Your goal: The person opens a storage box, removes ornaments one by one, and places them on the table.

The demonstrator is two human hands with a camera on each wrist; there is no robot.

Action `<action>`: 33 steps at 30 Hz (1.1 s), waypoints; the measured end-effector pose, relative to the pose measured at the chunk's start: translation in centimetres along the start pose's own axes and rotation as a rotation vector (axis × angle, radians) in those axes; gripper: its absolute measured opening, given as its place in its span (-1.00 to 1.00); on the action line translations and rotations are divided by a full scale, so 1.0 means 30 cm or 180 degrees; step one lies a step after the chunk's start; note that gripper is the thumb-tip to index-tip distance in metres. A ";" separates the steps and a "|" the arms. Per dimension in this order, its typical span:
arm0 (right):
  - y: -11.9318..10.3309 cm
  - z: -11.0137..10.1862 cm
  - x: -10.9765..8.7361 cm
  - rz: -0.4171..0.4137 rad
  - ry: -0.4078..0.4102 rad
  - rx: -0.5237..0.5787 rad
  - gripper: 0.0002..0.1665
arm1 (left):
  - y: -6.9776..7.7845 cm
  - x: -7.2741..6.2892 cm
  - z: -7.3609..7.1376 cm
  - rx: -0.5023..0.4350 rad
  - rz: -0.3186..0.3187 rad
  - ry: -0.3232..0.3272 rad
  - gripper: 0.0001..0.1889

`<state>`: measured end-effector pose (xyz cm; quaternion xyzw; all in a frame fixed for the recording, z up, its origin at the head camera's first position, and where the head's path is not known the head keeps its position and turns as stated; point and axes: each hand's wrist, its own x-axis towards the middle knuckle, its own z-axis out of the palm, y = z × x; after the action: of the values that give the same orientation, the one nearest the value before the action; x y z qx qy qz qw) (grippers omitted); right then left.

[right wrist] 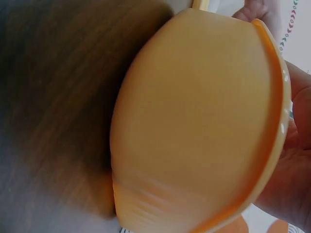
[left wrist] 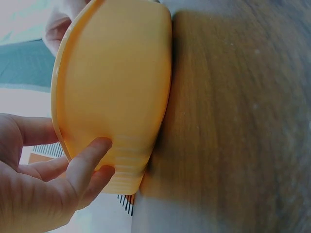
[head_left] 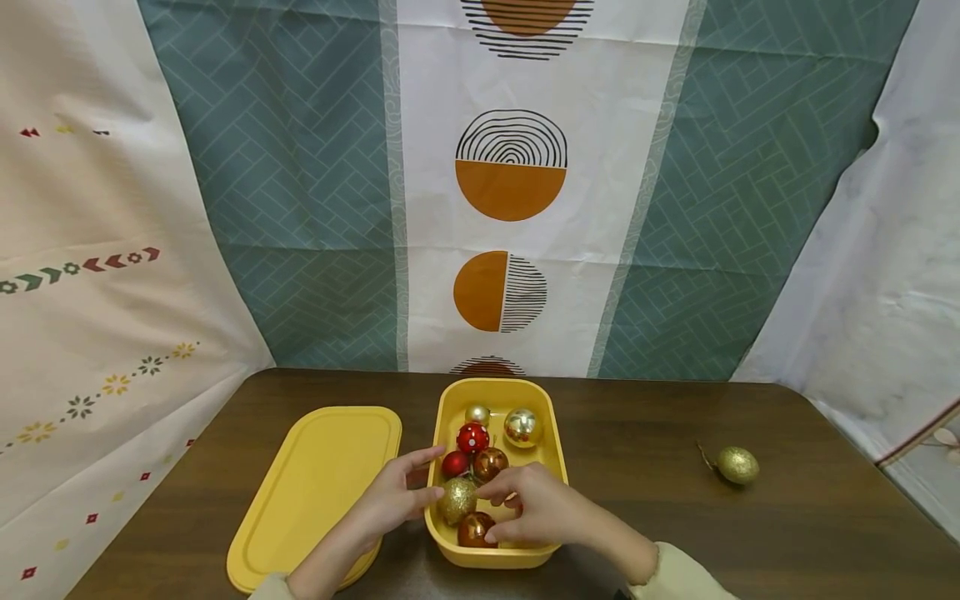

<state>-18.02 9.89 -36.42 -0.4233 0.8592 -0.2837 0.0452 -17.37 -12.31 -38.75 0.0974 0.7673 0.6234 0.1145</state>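
I seemingly arranged shiny round baubles: left hand spread, empty, eight o'clock; right hand half-curled, hold unclear; pinching likely next.

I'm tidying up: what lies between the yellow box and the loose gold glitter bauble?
In the head view, only bare dark wooden tabletop lies between the yellow box and the loose gold glitter bauble.

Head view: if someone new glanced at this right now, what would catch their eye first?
Probably the yellow box at the near middle of the table, with shiny balls inside, especially the red ball with white dots. Next, perhaps, the lone gold ornament lying well to the box's right. Behind, bold orange-and-black circles run down the cloth's middle.
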 end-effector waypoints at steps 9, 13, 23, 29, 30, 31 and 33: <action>0.002 0.024 0.013 0.0062 -0.0178 -0.0004 -0.60 | -0.001 0.004 -0.003 0.0014 -0.0031 0.0006 -0.40; 0.003 0.031 0.018 0.0127 -0.0193 0.0030 -0.61 | -0.001 0.004 -0.003 -0.0004 -0.0036 0.0004 -0.40; 0.006 0.043 0.021 0.0134 -0.0173 0.0010 -0.65 | 0.001 0.000 -0.002 -0.0061 -0.0015 -0.0016 -0.40; 0.003 0.029 0.013 0.0169 -0.0126 0.0078 -0.62 | 0.002 0.000 0.000 -0.0097 -0.0028 -0.0032 -0.41; 0.002 0.023 0.011 0.0174 -0.0109 0.0088 -0.62 | 0.002 0.000 0.000 -0.0102 -0.0027 -0.0033 -0.41; 0.001 0.016 0.009 0.0183 -0.0094 0.0114 -0.61 | 0.002 -0.001 -0.001 -0.0106 -0.0026 -0.0033 -0.41; -0.002 0.000 0.004 0.0220 -0.0072 0.0176 -0.60 | 0.001 -0.002 -0.002 -0.0100 -0.0025 -0.0021 -0.41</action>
<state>-18.06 9.76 -36.38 -0.3951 0.8646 -0.3008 0.0765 -17.33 -12.38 -38.72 0.0946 0.7574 0.6346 0.1211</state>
